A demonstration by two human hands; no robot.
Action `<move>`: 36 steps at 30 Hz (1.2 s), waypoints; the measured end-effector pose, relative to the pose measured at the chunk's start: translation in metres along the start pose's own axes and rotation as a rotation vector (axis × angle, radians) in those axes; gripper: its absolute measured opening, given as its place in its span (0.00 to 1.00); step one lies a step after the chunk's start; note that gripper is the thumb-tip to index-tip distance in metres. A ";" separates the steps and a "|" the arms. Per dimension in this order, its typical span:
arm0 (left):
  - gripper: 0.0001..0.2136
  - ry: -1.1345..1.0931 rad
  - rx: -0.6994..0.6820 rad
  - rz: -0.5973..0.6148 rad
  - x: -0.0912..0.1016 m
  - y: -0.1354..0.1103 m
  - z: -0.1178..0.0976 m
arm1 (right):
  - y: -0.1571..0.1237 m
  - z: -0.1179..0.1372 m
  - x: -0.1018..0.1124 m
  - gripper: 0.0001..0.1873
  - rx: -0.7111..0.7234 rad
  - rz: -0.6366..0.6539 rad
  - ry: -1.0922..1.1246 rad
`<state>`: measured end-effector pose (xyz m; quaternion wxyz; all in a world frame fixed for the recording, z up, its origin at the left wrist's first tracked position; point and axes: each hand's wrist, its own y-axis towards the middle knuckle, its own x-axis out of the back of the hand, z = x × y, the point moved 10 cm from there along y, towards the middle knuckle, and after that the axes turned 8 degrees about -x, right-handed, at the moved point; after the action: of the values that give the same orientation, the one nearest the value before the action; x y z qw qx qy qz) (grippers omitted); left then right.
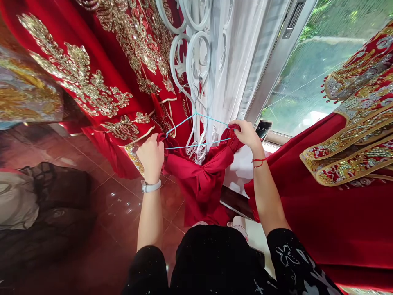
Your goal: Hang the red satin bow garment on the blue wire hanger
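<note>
Far left first: a dark bag [58, 192] slumps on the glossy red-brown floor tiles [123, 205], with something pale beside it that is too blurred to name. Above it hangs a red gown with gold embroidery [92, 78], its hem reaching down toward the hands.

Now the left hand [151, 157], with a white band on the wrist. It is clenched around a bunch of plain red satin fabric [202, 172], gripping it right at the left end of a thin light-blue wire hanger [196, 131]. The fist seems to pin the cloth to that shoulder of the hanger so it cannot slide off.

In the middle, the hanger's hook rises toward the white scrollwork rack [192, 53], though whether it actually hangs on a loop I cannot tell. The satin droops below the wire in a gathered fold, sagging between the two hands.

On to the right hand [247, 133], a red string on its wrist. Its fingers are pinched closed on the fabric at the hanger's right end, drawing the cloth up and over the wire. With both ends held, the hanger stays level and the satin spreads across it.

Just beyond that hand, a phone [263, 130] lies on the white sill beside the window [307, 73]. At the far right, another red embroidered garment [353, 155] hangs near the person's right arm, well apart from the hanger.
</note>
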<state>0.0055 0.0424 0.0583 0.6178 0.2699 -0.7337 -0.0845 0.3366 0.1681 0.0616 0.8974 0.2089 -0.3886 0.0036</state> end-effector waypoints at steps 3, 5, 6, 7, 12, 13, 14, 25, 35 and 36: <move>0.18 0.002 0.001 -0.002 -0.001 0.000 0.001 | 0.001 0.000 0.001 0.27 0.009 0.001 -0.019; 0.19 0.006 0.003 -0.001 -0.002 0.001 0.001 | 0.001 0.001 0.002 0.26 0.027 0.018 -0.038; 0.19 0.007 0.005 0.001 -0.002 0.001 0.001 | 0.000 0.001 0.001 0.26 0.035 0.032 -0.047; 0.19 0.006 0.007 0.002 -0.003 0.001 0.001 | 0.000 0.001 0.001 0.25 0.039 0.045 -0.055; 0.19 -0.033 0.020 0.002 -0.004 0.003 0.002 | -0.002 0.002 0.002 0.22 0.043 0.070 -0.060; 0.18 -0.036 0.021 0.001 -0.004 0.003 0.002 | -0.002 0.002 0.002 0.21 0.044 0.073 -0.059; 0.18 -0.035 0.022 0.001 -0.003 0.002 0.002 | -0.002 0.002 0.002 0.21 0.045 0.075 -0.060; 0.17 -0.008 0.004 0.002 -0.006 0.002 0.000 | -0.005 -0.002 -0.011 0.20 -0.098 -0.159 -0.258; 0.15 -0.344 0.098 -0.180 -0.024 0.023 0.055 | 0.032 -0.019 0.000 0.27 -0.156 -0.188 -0.173; 0.15 -0.416 0.131 -0.222 -0.028 0.023 0.069 | 0.037 -0.027 0.004 0.27 -0.151 -0.188 -0.119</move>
<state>-0.0641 0.0613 0.0293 0.4214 0.3654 -0.8149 -0.1579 0.3523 0.2113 0.0614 0.8824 0.1759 -0.4188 -0.1222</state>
